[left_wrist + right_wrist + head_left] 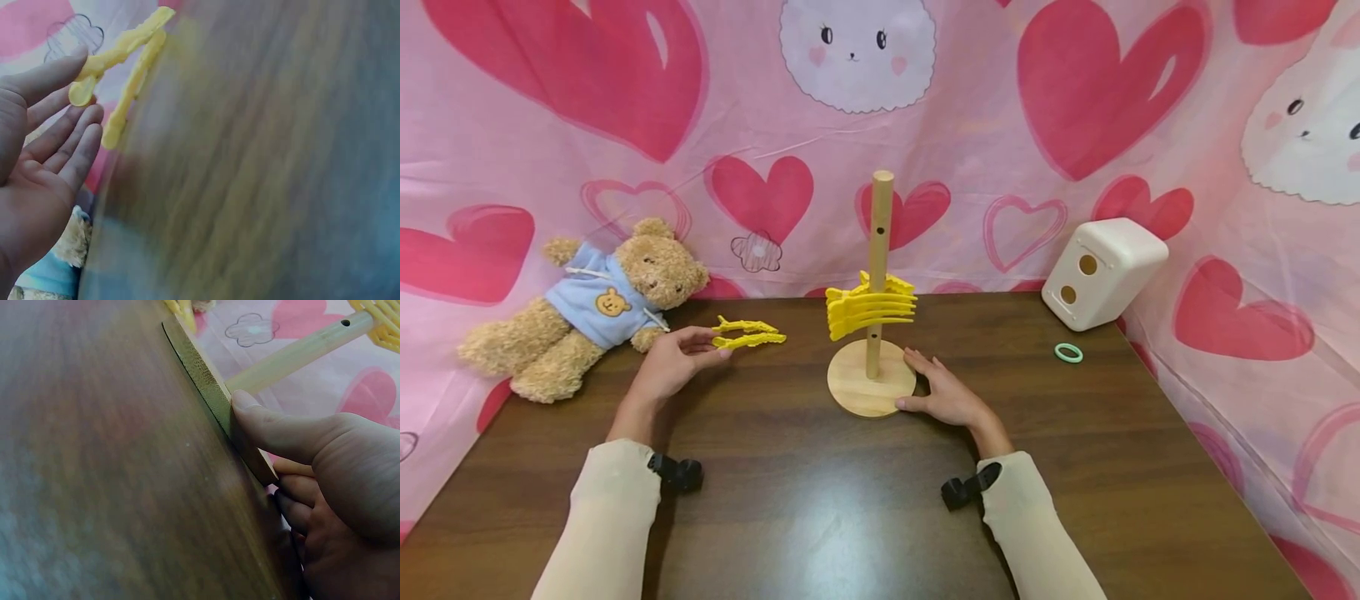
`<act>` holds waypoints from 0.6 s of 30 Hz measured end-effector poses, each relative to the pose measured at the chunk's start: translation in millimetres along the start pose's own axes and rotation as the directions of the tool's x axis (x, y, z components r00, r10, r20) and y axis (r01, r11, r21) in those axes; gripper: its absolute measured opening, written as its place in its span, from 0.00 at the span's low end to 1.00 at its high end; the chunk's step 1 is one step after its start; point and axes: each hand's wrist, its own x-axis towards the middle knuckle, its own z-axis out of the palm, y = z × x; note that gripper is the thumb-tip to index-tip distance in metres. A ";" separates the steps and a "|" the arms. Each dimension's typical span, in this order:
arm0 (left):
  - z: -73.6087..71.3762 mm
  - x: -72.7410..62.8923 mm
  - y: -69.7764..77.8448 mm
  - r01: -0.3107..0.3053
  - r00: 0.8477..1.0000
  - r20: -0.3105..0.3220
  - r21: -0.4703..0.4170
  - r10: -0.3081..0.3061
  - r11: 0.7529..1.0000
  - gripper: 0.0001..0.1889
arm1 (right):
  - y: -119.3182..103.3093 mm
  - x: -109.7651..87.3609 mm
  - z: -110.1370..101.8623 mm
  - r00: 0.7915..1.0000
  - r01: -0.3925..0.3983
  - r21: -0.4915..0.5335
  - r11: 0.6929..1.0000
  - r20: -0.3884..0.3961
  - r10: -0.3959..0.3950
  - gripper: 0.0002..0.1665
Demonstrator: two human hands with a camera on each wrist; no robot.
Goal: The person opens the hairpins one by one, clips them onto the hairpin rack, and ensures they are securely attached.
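Observation:
My left hand [677,360] pinches one end of a slim yellow hair clip [748,340] between thumb and fingers. A second yellow hair clip [747,325] lies just behind it; the left wrist view shows both, converging at their far ends. At the middle, a wooden stand [868,402] has a round base and an upright post. Several yellow claw-like pieces with long teeth, probably a claw clip [872,310], surround the post partway up. My right hand [951,396] grips the base's right edge, its thumb on top, as the right wrist view [250,419] shows.
A teddy bear [602,296] in a blue hoodie leans at the back left. On the right stand a white box [1105,271] with two round holes and a small mint-green ring [1068,353]. Pink heart-printed cloth [955,108] hangs behind the brown table [820,500].

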 end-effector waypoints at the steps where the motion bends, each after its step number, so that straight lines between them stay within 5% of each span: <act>1: 0.6 -0.2 1.4 -0.008 1.000 -0.013 -0.017 0.008 1.000 0.30 | -0.1 -0.2 -0.1 1.000 0.000 0.000 1.000 -0.002 0.000 0.52; 9: 5.7 -3.2 18.6 -0.064 0.995 -0.082 -0.091 0.057 0.994 0.26 | 0.0 -0.2 0.3 1.000 -0.014 0.005 1.000 0.001 0.014 0.52; 18: 7.8 -4.1 27.9 -0.049 0.995 -0.097 -0.104 0.039 0.993 0.25 | -0.6 -0.1 0.1 1.000 -0.010 0.002 1.000 0.000 0.010 0.52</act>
